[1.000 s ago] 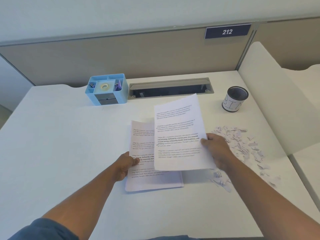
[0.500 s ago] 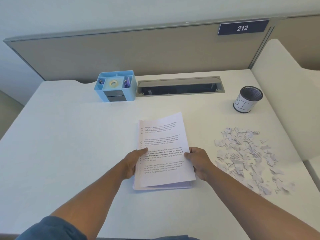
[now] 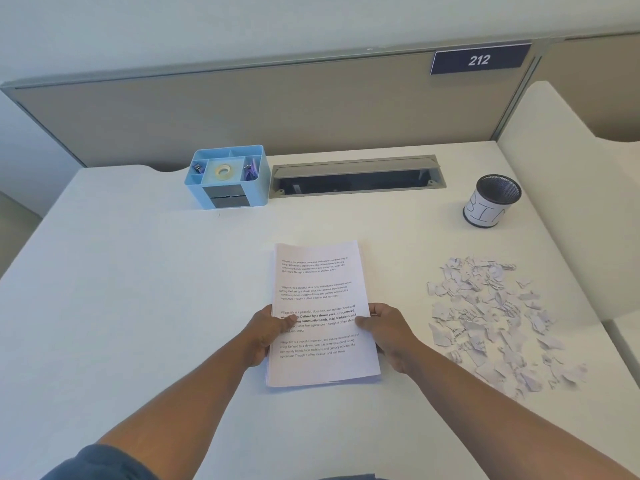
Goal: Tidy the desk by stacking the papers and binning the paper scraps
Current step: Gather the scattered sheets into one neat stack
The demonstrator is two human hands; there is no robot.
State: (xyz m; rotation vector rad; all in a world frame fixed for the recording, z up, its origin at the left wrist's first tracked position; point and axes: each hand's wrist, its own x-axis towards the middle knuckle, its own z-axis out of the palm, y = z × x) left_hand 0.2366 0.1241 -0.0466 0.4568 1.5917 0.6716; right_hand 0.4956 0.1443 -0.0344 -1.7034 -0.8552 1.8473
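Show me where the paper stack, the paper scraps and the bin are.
paper stack point(image 3: 317, 271): head view, upper part of top sheet.
paper scraps point(image 3: 485, 317): head view, middle of the pile.
bin point(image 3: 486, 211): head view, labelled wall.

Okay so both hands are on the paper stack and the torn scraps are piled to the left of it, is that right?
Not quite. Both the left hand and right hand do hold the paper stack, but the head view shows the torn scraps piled to its right, not left.

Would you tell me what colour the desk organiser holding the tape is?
Light blue desk organiser, seen in the head view.
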